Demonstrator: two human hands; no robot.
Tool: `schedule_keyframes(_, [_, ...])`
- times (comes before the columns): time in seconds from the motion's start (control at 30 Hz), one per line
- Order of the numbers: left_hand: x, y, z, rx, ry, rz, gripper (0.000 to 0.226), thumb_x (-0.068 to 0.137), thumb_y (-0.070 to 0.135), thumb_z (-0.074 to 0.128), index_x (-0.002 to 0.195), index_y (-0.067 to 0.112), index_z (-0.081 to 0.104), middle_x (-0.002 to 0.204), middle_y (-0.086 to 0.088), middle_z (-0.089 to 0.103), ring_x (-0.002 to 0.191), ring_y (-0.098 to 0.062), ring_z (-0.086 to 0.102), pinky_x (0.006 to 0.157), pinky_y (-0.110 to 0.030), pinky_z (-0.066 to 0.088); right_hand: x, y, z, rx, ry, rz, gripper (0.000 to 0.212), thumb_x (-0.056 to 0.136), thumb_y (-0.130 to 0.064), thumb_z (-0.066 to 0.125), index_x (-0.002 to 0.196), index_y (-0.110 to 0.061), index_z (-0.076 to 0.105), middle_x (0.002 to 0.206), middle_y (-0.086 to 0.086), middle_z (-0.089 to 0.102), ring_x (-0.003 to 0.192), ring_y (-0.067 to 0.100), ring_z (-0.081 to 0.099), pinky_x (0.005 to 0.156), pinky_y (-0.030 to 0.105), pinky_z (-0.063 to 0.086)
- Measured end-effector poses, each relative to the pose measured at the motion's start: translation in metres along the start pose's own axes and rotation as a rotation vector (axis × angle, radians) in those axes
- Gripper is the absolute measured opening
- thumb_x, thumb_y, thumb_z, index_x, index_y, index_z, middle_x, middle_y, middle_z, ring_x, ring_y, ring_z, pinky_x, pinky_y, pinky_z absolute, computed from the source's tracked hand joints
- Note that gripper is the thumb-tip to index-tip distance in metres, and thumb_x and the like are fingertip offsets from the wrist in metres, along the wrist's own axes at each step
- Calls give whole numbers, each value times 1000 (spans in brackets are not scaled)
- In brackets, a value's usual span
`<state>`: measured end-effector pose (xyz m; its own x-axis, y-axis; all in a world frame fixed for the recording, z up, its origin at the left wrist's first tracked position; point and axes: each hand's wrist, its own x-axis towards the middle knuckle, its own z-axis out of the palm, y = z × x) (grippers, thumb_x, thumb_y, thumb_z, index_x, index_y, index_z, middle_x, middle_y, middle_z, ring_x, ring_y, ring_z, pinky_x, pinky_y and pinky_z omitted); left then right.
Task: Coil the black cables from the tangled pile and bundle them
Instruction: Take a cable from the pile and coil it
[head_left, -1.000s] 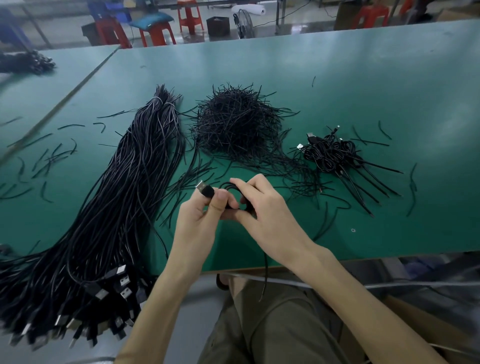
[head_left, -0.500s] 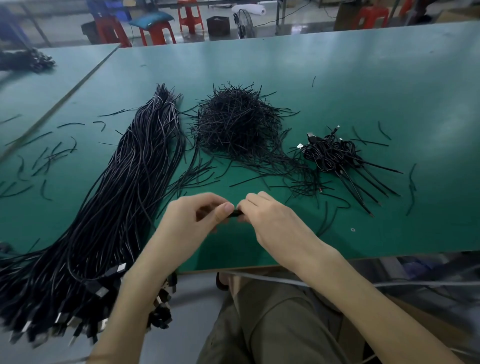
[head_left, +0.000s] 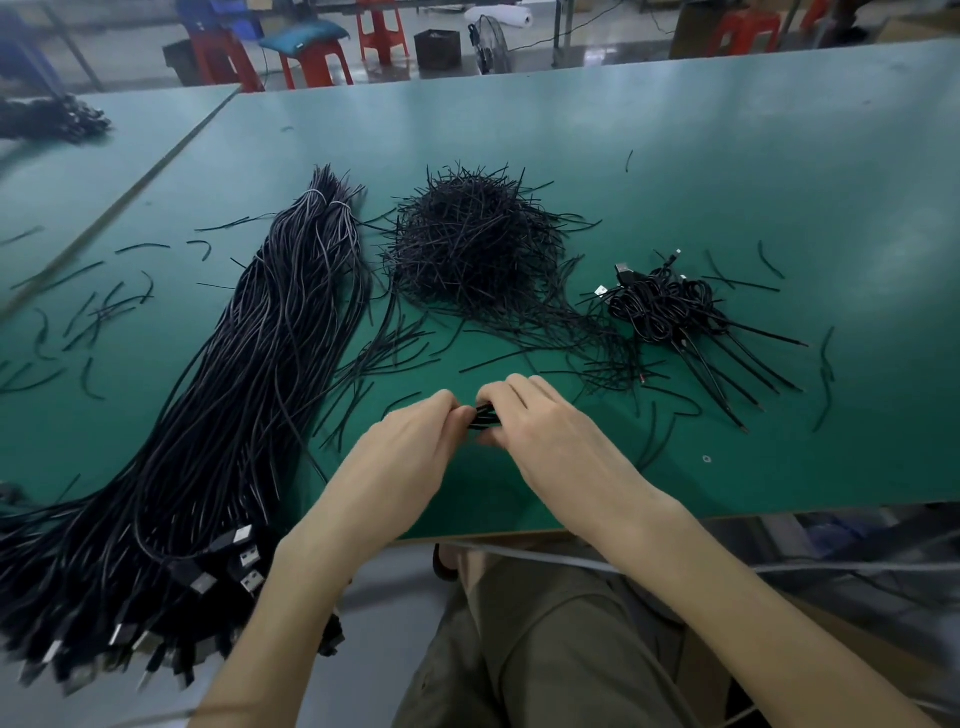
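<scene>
left hand (head_left: 410, 441) and right hand (head_left: 545, 431) together at lower centre of frame, both pinching a small coiled black cable (head_left: 483, 417) over green table (head_left: 675, 156), long cable bundle (head_left: 249, 389) at left, finished coils (head_left: 670, 306) at right

Both hands are meeting over the green table (head_left: 727, 156), left hand (head_left: 410, 447) and right hand (head_left: 550, 436) pinching a small coiled black cable (head_left: 482, 417) between them, long cable bundle (head_left: 249, 395) lying just left, wire-tie heap (head_left: 478, 244) sitting behind.
</scene>
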<state>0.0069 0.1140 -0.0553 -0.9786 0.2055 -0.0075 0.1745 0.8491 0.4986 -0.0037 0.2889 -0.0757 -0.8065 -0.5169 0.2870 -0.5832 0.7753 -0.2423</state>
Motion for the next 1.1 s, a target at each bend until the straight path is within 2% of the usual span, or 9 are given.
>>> schedule_keyframes(0.17, [1, -7, 7, -52, 146, -20, 43, 105, 46, 29, 89, 14, 52, 74, 0, 58, 67, -22, 55, 65, -45, 45, 5, 9, -6, -15, 17, -9, 39, 98, -33, 60, 128, -7, 56, 113, 4, 60, 105, 19, 55, 92, 32, 50])
schedule_keyframes(0.27, [7, -21, 5, -140, 348, -285, 44, 108, 46, 28, 88, 17, 54, 77, 3, 60, 69, -16, 57, 63, -41, 46, 20, 31, -9, 42, 45, 137, 49, 92, -37, 67, 131, -9, 58, 119, 4, 59, 113, 19, 50, 103, 33, 44])
schedule_keyframes(0.4, [14, -37, 3, -343, 445, -406, 43, 111, 37, 31, 84, 18, 58, 75, 1, 58, 65, -13, 53, 56, -30, 39, 48, 56, 1, 30, 137, 347, 33, 94, -26, 71, 123, -14, 64, 120, 3, 58, 118, 24, 42, 107, 35, 35])
schedule_keyframes(0.5, [13, -38, 8, -417, 438, -397, 45, 111, 36, 33, 80, 16, 58, 66, 0, 53, 58, -17, 47, 54, -35, 36, 62, 60, 14, 74, 128, 412, 20, 93, -27, 72, 110, -19, 68, 113, 0, 55, 115, 23, 38, 100, 34, 31])
schedule_keyframes(0.6, [12, -42, 7, -480, 493, -422, 42, 111, 36, 34, 82, 18, 59, 74, -1, 58, 64, -15, 52, 62, -39, 44, 66, 63, 20, 164, 153, 467, 10, 91, -30, 75, 96, -22, 71, 103, -3, 51, 108, 20, 36, 91, 30, 25])
schedule_keyframes(0.7, [10, -49, 2, -502, 550, -427, 41, 111, 36, 35, 81, 21, 59, 76, -2, 59, 62, -17, 50, 60, -39, 44, 67, 63, 22, 155, 150, 463, 8, 91, -30, 74, 90, -23, 72, 98, -5, 49, 103, 17, 32, 90, 29, 23])
schedule_keyframes(0.8, [9, -48, 1, -518, 547, -420, 42, 111, 37, 35, 82, 20, 60, 74, -3, 58, 63, -16, 51, 59, -38, 42, 69, 60, 24, 78, 104, 404, 7, 100, -21, 63, 98, -18, 69, 103, -4, 44, 105, 17, 30, 96, 33, 27])
schedule_keyframes(0.9, [9, -44, 1, -535, 531, -425, 42, 111, 37, 34, 82, 20, 58, 80, 0, 61, 69, -14, 55, 60, -36, 44, 65, 53, 23, 92, 244, 397, 8, 104, -13, 51, 103, -16, 58, 107, -2, 46, 104, 15, 31, 89, 30, 21])
schedule_keyframes(1.1, [10, -37, 7, -699, 496, -428, 43, 111, 34, 35, 79, 14, 55, 58, 10, 41, 47, -10, 34, 51, -32, 30, 47, 41, -2, 455, 640, 494, 9, 102, -11, 57, 95, -17, 54, 94, -8, 55, 96, 14, 43, 89, 19, 23])
